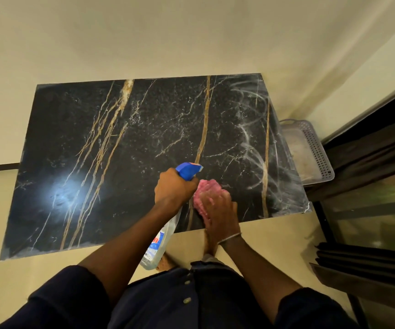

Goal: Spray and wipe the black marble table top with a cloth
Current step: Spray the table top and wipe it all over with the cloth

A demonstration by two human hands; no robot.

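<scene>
I see the black marble table top (144, 138) set against the wall, gold and white veins running across it. My left hand (175, 186) hangs over its near edge, right of the middle, with the fingers curled tight round the neck of the spray bottle (158, 243). The bottle's blue trigger head (188, 170) points out over the table top, while its clear body slants back past the near edge. Just beside it, my right hand (218, 210) presses the pink cloth (206, 191) onto the table top close to that edge. The fingers are laid out fairly flat over the cloth, though they are slightly blurred. Pale curved smears (251, 138) cover the table top's right end, and a bright reflection (68, 193) sits near its left end. A perforated grey basket (315, 148) stands just beyond the right end.
</scene>
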